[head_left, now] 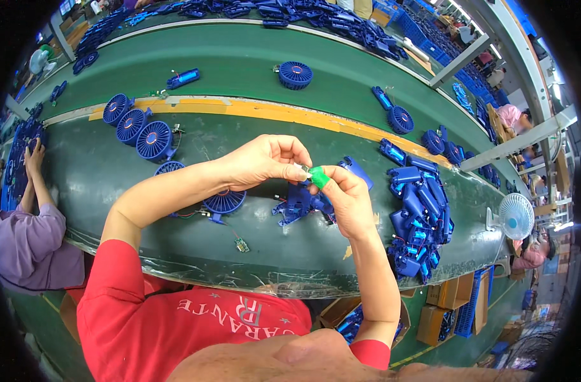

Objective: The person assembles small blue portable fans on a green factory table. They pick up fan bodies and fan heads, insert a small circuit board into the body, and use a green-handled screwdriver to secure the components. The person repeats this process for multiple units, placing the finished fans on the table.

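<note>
The left hand (268, 158) pinches a small pale part (305, 169) over the green tabletop (297, 254); the right hand (347, 194), fingertips closed, grips it from four o'clock, presumably steadying something so tiny. Blue housings (424, 213) lie heaped at four o'clock too, perhaps for easy reach.

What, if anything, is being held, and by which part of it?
A small part, pinched where the left grip and right grip meet; it is mostly hidden, so which end cannot be told.
</note>
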A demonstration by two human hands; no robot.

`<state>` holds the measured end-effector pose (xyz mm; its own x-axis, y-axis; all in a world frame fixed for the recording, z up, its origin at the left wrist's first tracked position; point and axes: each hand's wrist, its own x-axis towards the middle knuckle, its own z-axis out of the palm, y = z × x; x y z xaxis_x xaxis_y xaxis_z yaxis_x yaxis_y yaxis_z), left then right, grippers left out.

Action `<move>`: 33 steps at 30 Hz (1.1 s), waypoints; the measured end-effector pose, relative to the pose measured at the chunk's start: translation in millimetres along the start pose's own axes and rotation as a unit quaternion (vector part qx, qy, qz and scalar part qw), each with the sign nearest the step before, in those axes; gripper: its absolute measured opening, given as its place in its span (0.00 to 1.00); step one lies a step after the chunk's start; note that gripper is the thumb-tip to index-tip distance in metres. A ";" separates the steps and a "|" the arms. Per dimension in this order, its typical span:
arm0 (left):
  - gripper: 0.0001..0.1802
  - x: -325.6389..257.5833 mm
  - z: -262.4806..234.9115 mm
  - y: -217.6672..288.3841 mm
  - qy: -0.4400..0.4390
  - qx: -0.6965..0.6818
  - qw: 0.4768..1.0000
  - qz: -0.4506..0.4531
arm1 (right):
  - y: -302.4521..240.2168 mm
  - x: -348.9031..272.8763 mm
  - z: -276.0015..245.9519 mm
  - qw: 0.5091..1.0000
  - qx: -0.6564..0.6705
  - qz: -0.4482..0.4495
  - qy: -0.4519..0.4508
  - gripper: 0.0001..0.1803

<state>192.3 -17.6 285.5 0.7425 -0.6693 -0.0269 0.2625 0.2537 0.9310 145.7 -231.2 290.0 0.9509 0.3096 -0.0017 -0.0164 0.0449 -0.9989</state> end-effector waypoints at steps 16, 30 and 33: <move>0.07 92.0 -2.4 29.2 0.040 0.205 0.977 0.033 | 3.5 4.4 -58.3 0.952 -0.172 -0.158 0.196 0.15; 0.40 233.5 -119.5 -1.8 0.302 0.741 0.596 0.059 | 33.7 -74.9 -70.9 0.877 -0.460 -0.137 -0.003 0.23; 0.44 248.3 -127.7 -3.8 0.264 0.700 0.660 -0.061 | 40.4 -73.3 -63.0 0.850 -0.506 -0.147 0.007 0.18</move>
<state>454.4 -95.6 228.8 0.9770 -0.1946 0.0875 -0.2127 -0.9220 0.3235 94.8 -311.9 246.8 0.8718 0.4142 0.2617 0.4898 -0.7240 -0.4858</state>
